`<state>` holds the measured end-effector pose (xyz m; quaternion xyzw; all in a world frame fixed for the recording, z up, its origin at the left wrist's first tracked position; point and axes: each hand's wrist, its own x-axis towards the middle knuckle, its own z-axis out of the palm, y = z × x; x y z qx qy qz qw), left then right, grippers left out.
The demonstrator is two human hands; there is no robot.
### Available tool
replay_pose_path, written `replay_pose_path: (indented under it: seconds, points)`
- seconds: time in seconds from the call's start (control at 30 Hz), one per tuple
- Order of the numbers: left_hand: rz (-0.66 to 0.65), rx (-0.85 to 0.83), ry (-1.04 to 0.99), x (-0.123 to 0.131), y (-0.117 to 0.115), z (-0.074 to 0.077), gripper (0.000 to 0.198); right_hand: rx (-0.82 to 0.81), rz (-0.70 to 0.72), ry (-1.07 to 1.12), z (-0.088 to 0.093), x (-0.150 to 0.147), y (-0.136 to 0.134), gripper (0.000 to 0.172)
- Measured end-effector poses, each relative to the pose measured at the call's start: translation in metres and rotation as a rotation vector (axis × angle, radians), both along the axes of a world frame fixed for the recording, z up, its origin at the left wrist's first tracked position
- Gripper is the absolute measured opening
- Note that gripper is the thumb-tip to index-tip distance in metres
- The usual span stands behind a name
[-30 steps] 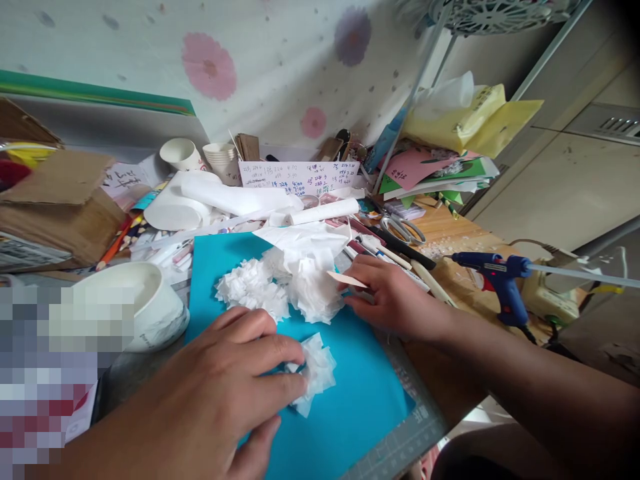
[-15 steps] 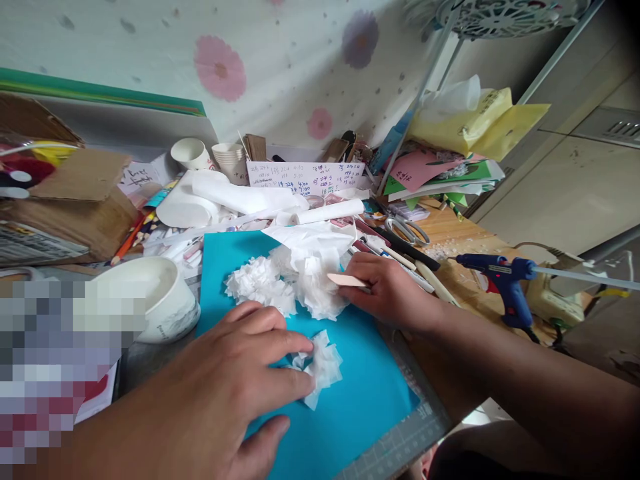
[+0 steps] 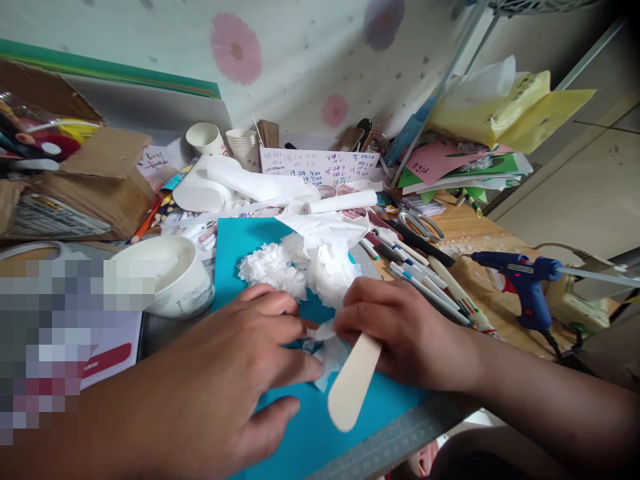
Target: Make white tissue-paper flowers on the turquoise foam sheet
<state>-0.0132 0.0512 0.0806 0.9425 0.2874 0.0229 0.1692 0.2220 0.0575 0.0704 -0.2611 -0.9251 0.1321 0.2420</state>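
Note:
On a blue sheet (image 3: pixel 310 427) lie crumpled white tissue clumps (image 3: pixel 273 268) and a taller white tissue bundle (image 3: pixel 330 270). My left hand (image 3: pixel 250 360) is spread over the sheet, its fingertips touching a small piece of thin white tissue (image 3: pixel 331 357). Closed around a flat wooden stick (image 3: pixel 353 387), my right hand (image 3: pixel 395 327) is at the right side of that same piece. The stick's rounded end points down toward me. My right fingertips partly cover the tissue, so their exact contact with it is hidden.
A white bowl (image 3: pixel 173 280) stands left of the sheet. Pens (image 3: pixel 433 287), scissors (image 3: pixel 420 225) and a blue glue gun (image 3: pixel 525 277) lie to the right. Behind are paper rolls (image 3: pixel 340 202) and paper cups (image 3: pixel 243 147). A cutting mat (image 3: pixel 395 440) shows under the sheet.
My right hand has moved from the tissue bundle toward me, down to the small tissue piece. The wooden stick now points toward me instead of left. The view has shifted slightly.

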Motion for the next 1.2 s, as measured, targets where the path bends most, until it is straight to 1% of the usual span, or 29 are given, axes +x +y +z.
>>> replay_pose_path:
  seconds: [0.07,0.1,0.13,0.2,0.27,0.33,0.4,0.47,0.5,0.53,0.57,0.63,0.67,0.7,0.77,0.83,0.87,0.97,1.03,1.1,1.2]
  points:
    - [0.022,-0.040,0.026,0.000,0.000,0.002,0.013,-0.013,0.069,-0.110,-0.003,-0.003,0.000,0.016]
    - [0.026,-0.047,0.024,0.000,0.000,0.002,0.012,-0.045,0.097,-0.129,-0.003,-0.004,0.001,0.017]
    - [0.021,-0.046,0.018,0.000,0.000,0.002,0.012,-0.096,0.115,-0.111,-0.002,-0.004,0.003,0.016]
    - [0.003,-0.031,-0.005,-0.001,0.000,0.002,0.013,-0.226,0.106,0.014,0.003,-0.002,0.006,0.015]
    - [-0.020,-0.018,-0.040,-0.001,0.000,0.001,0.017,-0.329,0.042,0.191,0.008,0.001,0.009,0.017]
    - [-0.032,-0.015,-0.070,-0.001,0.001,0.001,0.020,-0.401,-0.059,0.323,0.013,0.004,0.010,0.025]
    - [-0.038,-0.014,-0.080,-0.001,0.001,0.001,0.021,-0.473,-0.159,0.384,0.016,0.005,0.009,0.037]
    - [-0.036,-0.010,-0.077,-0.001,0.000,0.002,0.020,-0.504,-0.224,0.401,0.020,0.004,0.007,0.041]
    - [-0.034,-0.006,-0.077,-0.001,0.000,0.002,0.021,-0.487,-0.219,0.389,0.022,0.003,0.006,0.039]
    - [-0.032,-0.004,-0.078,-0.001,0.000,0.002,0.021,-0.454,-0.183,0.361,0.025,0.002,0.005,0.035]
    - [-0.028,-0.004,-0.078,-0.001,-0.001,0.002,0.021,-0.424,-0.121,0.318,0.027,0.001,0.005,0.029]
    - [-0.016,-0.010,-0.076,-0.001,-0.001,0.002,0.020,-0.425,0.041,0.182,0.030,-0.001,0.004,0.017]
    - [-0.010,-0.013,-0.077,-0.002,-0.001,0.002,0.019,-0.440,0.100,0.103,0.030,-0.003,0.004,0.013]
    - [-0.005,-0.017,-0.076,-0.002,-0.001,0.001,0.018,-0.450,0.128,0.030,0.028,-0.004,0.004,0.014]
    - [0.000,-0.020,-0.073,-0.002,0.000,0.000,0.017,-0.427,0.110,-0.094,0.023,-0.006,0.004,0.014]
    - [0.000,-0.023,-0.061,-0.001,0.001,-0.001,0.016,-0.363,0.055,-0.127,0.018,-0.007,0.003,0.011]
    - [0.001,-0.025,-0.051,-0.001,0.001,-0.001,0.015,-0.337,0.037,-0.087,0.016,-0.007,0.003,0.011]
    - [0.009,-0.027,-0.047,-0.002,0.001,0.000,0.017,-0.200,0.004,0.142,0.013,-0.006,0.001,0.012]
    - [0.014,-0.032,-0.053,-0.003,0.002,0.002,0.016,-0.114,0.004,0.214,0.011,-0.006,0.001,0.010]
    - [0.017,-0.042,-0.062,-0.006,0.004,0.002,0.016,-0.092,0.036,0.162,0.007,-0.006,0.001,0.005]
    - [0.025,-0.050,-0.129,-0.008,0.008,-0.002,0.018,-0.096,0.096,0.018,-0.002,-0.008,0.003,0.010]
